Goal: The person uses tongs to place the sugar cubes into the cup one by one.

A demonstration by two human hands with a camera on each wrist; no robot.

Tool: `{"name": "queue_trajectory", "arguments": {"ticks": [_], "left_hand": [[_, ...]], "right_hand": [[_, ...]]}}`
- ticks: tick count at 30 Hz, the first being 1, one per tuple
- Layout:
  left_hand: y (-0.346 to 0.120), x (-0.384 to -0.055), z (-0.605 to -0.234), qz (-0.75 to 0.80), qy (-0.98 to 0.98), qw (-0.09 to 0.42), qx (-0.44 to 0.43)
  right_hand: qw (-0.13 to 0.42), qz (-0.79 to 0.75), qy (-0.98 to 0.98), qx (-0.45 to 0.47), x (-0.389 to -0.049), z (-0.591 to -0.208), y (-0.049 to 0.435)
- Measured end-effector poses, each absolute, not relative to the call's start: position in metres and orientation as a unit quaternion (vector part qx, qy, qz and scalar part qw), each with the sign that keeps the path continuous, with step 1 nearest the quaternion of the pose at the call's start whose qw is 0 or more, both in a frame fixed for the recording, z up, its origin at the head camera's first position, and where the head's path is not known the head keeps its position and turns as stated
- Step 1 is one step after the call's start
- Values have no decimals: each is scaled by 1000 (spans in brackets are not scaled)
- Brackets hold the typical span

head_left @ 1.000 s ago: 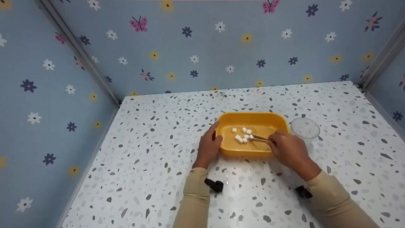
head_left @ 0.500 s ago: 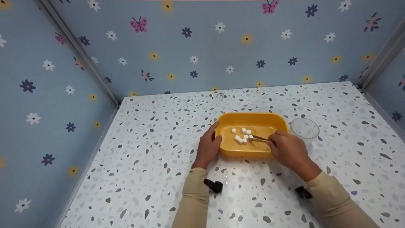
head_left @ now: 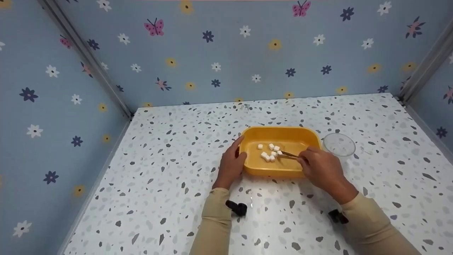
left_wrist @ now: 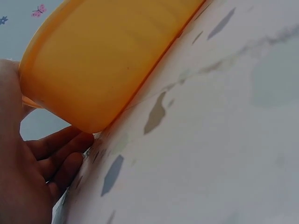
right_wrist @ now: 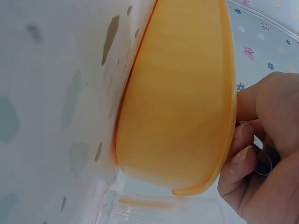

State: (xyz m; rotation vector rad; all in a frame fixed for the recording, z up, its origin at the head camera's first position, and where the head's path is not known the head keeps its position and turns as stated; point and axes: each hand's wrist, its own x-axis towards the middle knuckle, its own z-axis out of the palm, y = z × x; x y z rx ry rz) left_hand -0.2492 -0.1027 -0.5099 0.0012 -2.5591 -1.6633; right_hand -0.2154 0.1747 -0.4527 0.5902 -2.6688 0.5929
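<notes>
A yellow plastic tub [head_left: 279, 171] stands on the table with several small white cubes [head_left: 264, 155] lying inside, most in a loose cluster. My left hand [head_left: 230, 166] holds the tub's left end, thumb at the rim; in the left wrist view the other fingers [left_wrist: 65, 158] lie low against its outside corner. Over the tub's right side, my right hand [head_left: 322, 168] pinches a pair of metal tweezers [head_left: 290, 155]. Their tips are right at the rightmost cube [head_left: 279, 153] of the cluster. The rounded metal back end [right_wrist: 263, 161] of the tweezers shows in the right wrist view.
A round clear dish [head_left: 339, 144] sits just right of the tub, close to its rim. The speckled white table [head_left: 177, 148] meets blue flowered wall panels [head_left: 198, 46] at the back and sides. Black wrist cameras [head_left: 238, 208] stick out from both sleeves.
</notes>
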Motion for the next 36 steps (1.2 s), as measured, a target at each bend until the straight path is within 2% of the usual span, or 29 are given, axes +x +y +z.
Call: {"name": "queue_trajectory", "arguments": {"ticks": [36], "left_hand": [[-102, -248, -507, -535, -844, 46, -2]], "right_hand": [[173, 201, -945, 192, -210, -438, 180]]}}
